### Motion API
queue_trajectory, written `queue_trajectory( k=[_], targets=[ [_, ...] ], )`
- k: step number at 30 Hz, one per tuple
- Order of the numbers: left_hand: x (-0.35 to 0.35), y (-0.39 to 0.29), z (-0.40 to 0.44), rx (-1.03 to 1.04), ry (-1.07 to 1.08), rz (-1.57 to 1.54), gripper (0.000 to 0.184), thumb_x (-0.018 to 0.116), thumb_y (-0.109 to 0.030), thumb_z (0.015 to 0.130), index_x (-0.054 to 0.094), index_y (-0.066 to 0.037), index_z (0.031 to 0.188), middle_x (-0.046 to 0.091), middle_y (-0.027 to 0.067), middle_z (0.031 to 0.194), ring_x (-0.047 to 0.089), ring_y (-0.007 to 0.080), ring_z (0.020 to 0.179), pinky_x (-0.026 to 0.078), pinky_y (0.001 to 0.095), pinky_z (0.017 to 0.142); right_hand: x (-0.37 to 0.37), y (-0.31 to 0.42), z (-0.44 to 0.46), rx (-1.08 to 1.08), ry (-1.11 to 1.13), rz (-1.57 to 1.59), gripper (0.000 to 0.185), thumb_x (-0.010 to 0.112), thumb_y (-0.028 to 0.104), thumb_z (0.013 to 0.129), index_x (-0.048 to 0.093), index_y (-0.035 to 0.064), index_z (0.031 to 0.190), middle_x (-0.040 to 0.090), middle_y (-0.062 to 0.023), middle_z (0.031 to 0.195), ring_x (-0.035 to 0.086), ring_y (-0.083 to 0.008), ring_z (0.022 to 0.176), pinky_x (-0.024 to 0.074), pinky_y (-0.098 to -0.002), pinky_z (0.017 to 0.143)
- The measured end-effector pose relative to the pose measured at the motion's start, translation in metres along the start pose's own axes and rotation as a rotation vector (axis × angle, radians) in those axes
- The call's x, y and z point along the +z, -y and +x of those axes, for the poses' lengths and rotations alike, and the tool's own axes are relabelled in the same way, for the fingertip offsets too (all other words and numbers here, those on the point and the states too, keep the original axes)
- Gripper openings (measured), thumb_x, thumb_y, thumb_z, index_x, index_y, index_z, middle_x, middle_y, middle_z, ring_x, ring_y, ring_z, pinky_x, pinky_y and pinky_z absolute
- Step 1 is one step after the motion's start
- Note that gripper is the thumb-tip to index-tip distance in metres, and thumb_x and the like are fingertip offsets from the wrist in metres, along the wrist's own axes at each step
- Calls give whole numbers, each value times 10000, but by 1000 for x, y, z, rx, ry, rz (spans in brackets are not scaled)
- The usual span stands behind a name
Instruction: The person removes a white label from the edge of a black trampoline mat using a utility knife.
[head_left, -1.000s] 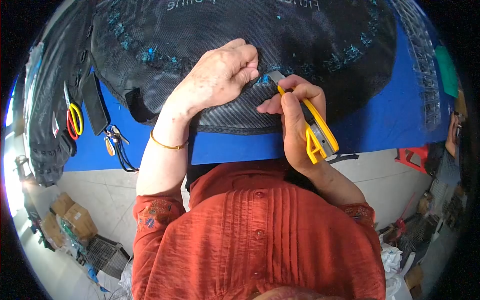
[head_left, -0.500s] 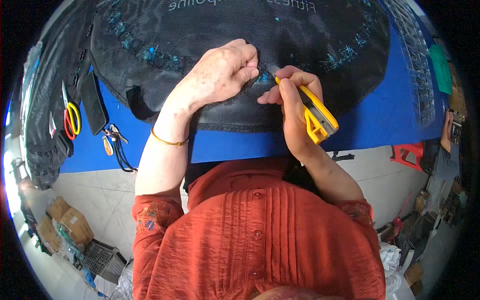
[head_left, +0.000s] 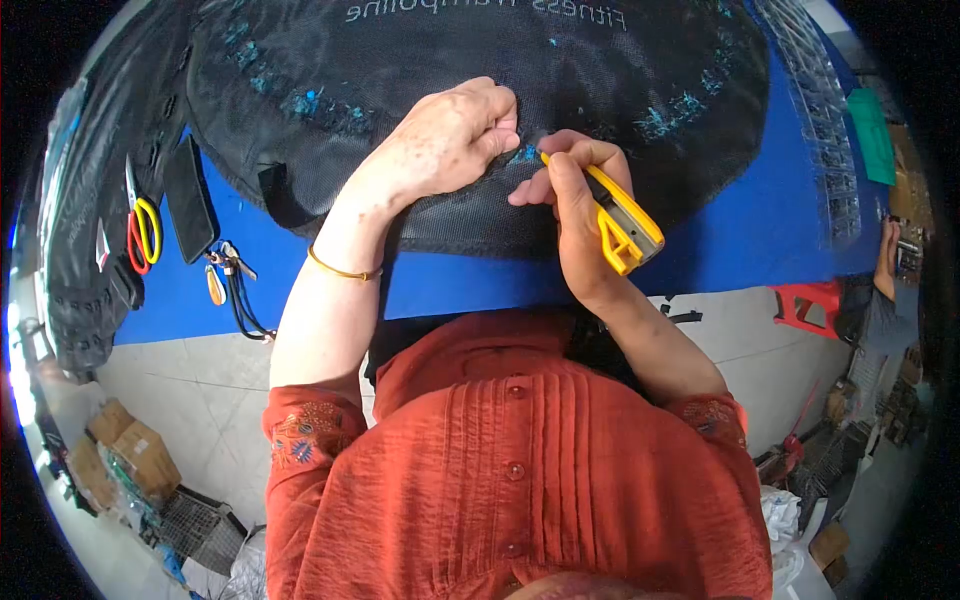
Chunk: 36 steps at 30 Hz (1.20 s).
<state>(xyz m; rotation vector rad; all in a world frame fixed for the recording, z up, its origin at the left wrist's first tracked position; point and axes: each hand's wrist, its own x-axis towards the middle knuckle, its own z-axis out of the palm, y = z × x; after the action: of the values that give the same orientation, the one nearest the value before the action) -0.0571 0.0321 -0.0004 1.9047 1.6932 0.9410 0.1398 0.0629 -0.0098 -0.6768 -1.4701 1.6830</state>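
My right hand (head_left: 575,195) is wrapped around a yellow utility knife (head_left: 638,222). Its front end points up and left, close to a tuft of blue thread (head_left: 528,154). A black mesh trampoline mat (head_left: 450,50) lies under both hands, with reversed white lettering along the top. Just left of the tuft, my left hand (head_left: 450,140) is closed in a pinch on the mesh; its fingertips are partly hidden. More blue thread scraps (head_left: 305,103) lie in a curve to the left, and others (head_left: 670,115) to the right.
Left of the mat on the blue table (head_left: 460,285) lie red-and-yellow scissors (head_left: 145,235), a black phone (head_left: 190,200) and keys (head_left: 230,260). Clear plastic (head_left: 825,130) covers the right side. A red stool (head_left: 805,308) stands beyond, and another person's arm (head_left: 887,262) shows at far right.
The knife and my right hand have shifted slightly left and up, and less blade shows at the tuft. My left hand keeps its pinch. The whole view has moved slightly.
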Motion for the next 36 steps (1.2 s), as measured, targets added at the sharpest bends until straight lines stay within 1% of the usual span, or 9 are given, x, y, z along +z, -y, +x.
queue_trajectory(
  k=[3, 6, 10, 11, 15, 18, 24, 34, 36],
  targets=[
    [1, 3, 1, 34, -16, -3, 143, 695, -110, 907, 583, -22, 927, 579, 126, 869, 610, 321, 808, 495, 389, 724, -3, -4, -4, -27, 36, -59, 134, 545, 132, 1061, 452, 52, 1113, 579, -101, 1144, 687, -111, 747, 545, -251, 741],
    [-1, 0, 1, 18, -9, -13, 146, 692, -114, 908, 581, -20, 920, 578, 127, 866, 611, 321, 811, 497, 391, 726, -1, -3, -8, -8, 22, -17, 120, 533, 126, 1065, 454, 50, 1114, 579, -99, 1144, 685, -109, 742, 544, -253, 738],
    [1, 1, 1, 6, -13, -33, 150, 690, -118, 908, 579, -18, 911, 580, 127, 866, 611, 322, 812, 498, 392, 724, 2, -3, -6, -36, -5, -29, 110, 531, 114, 1063, 455, 53, 1115, 607, -88, 1075, 691, -112, 738, 540, -260, 754],
    [1, 1, 1, 20, -20, -24, 152, 692, -118, 903, 578, -17, 910, 581, 129, 866, 611, 324, 810, 498, 393, 723, 3, -1, -4, -4, -26, -37, 109, 530, 111, 1063, 452, 53, 1114, 612, -84, 1057, 693, -114, 740, 540, -259, 756],
    [3, 3, 0, 48, -46, -18, 156, 696, -112, 887, 577, -13, 906, 583, 136, 863, 611, 331, 801, 497, 403, 714, 8, -1, -7, -22, 14, -19, 110, 532, 112, 1064, 452, 46, 1100, 587, -100, 1098, 692, -125, 740, 551, -255, 725],
    [2, 3, 0, 50, -37, -2, 153, 694, -105, 882, 574, -11, 903, 581, 140, 859, 611, 337, 799, 497, 410, 711, 4, -8, -14, -64, 50, -82, 120, 532, 124, 1070, 450, 40, 1093, 573, -102, 1121, 679, -119, 730, 552, -248, 698],
    [-1, 1, 1, 54, -13, 20, 144, 678, -95, 892, 563, -10, 905, 575, 144, 869, 611, 343, 810, 494, 419, 723, 2, -7, -16, -50, 75, -28, 110, 523, 123, 1073, 456, 41, 1103, 567, -88, 1105, 661, -115, 716, 551, -249, 698],
    [-4, 0, -1, 45, 13, 22, 136, 663, -81, 903, 542, -21, 922, 545, 137, 873, 591, 340, 817, 484, 408, 727, -4, -1, -17, -47, 120, -52, 131, 543, 135, 1068, 482, 41, 1135, 572, -74, 1085, 650, -108, 734, 541, -248, 709],
    [-4, 2, -1, 68, 15, 1, 136, 662, -73, 903, 538, -20, 922, 542, 135, 874, 584, 341, 815, 480, 407, 731, -5, 3, -13, 0, 108, -32, 133, 558, 142, 1063, 493, 40, 1118, 576, -75, 1097, 646, -108, 732, 538, -244, 710]
  ],
)
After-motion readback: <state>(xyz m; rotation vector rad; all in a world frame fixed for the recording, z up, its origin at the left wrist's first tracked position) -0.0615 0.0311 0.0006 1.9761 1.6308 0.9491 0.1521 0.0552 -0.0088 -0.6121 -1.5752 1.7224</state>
